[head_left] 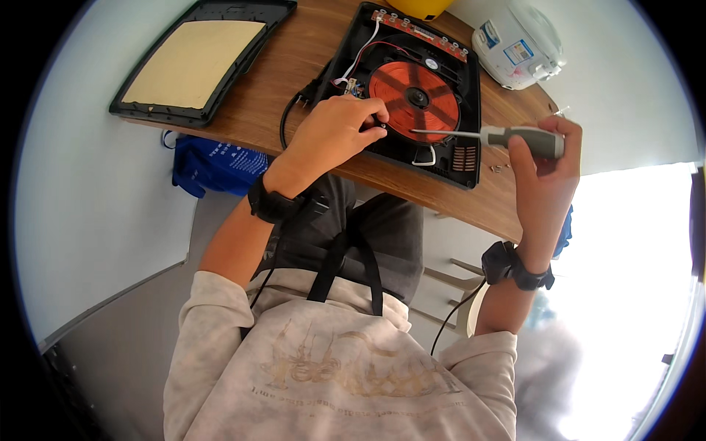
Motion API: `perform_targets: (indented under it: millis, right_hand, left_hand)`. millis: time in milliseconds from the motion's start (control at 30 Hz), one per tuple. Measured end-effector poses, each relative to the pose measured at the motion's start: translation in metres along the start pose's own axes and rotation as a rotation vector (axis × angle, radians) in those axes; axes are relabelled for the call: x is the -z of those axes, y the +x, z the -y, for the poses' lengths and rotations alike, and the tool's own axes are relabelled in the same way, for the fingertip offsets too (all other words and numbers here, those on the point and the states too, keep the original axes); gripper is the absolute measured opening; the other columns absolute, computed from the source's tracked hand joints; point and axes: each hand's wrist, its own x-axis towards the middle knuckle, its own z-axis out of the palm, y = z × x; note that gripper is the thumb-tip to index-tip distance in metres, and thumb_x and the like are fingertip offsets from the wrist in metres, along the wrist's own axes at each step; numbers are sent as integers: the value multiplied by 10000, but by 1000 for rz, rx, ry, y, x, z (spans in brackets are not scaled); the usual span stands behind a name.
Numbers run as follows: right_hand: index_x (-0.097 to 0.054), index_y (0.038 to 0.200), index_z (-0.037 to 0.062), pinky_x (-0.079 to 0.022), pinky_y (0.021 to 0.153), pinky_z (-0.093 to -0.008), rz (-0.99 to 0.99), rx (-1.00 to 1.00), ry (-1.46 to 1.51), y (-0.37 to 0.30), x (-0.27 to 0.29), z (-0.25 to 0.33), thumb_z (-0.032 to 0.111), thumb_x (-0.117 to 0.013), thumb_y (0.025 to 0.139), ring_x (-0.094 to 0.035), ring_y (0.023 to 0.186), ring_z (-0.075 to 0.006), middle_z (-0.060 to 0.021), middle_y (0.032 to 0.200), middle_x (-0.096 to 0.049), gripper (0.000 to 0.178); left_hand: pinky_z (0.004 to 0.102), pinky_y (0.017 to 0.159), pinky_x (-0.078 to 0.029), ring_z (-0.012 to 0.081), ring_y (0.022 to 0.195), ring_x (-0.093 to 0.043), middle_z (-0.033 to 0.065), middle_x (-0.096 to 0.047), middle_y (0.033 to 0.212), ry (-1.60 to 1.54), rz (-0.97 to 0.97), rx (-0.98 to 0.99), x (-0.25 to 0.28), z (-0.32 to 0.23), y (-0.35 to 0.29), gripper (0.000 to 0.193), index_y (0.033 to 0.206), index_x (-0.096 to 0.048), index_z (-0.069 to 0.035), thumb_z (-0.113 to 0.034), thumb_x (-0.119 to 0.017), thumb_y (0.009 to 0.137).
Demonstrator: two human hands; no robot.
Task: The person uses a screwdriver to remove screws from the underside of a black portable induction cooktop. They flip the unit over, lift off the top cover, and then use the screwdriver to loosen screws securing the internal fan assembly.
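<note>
An opened induction cooker point(471, 117) lies on the table, its round red coil point(397, 92) exposed in the black housing. My right hand point(548, 176) is closed around the grey handle of a screwdriver point(523, 139). The screwdriver's thin shaft points left, over the coil's near part; whether its tip touches anything I cannot tell. At the coil's left near edge, my left hand point(331, 131) pinches a small black piece point(379, 123) between thumb and forefinger. A white wire loop point(424, 157) lies at the housing's near side.
Several small screws point(500, 168) lie right of the housing. A black-framed cover with a beige sheet point(195, 62) sits at the table's left end. A white rice cooker point(517, 44) and a yellow object point(421, 7) stand at the back. A blue bag point(217, 167) hangs below the table edge.
</note>
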Motion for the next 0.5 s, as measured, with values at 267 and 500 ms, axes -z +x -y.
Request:
perform_targets:
  millis: [267, 500]
  right_hand:
    - [-517, 1142, 36, -517, 907, -289, -110, -95, 139, -51, 29, -39, -1, -715, 876, -647, 997, -134, -75, 1018, -652, 334]
    - [-521, 1139, 30, -506, 911, -283, -121, -95, 200, -68, 35, -50, 0, -716, 872, -642, 955, -127, -73, 1016, -660, 332]
  left_hand:
    - [402, 668, -548, 283, 775, -707, 67, -730, 795, 416, 50, 63, 7, -23, 8, 143, 903, -728, -99, -242, -722, 907]
    - [386, 634, -547, 217, 850, -662, -8, -694, 767, 743, -3, -114, -5, -29, 9, 98, 814, -719, -142, -224, -728, 867]
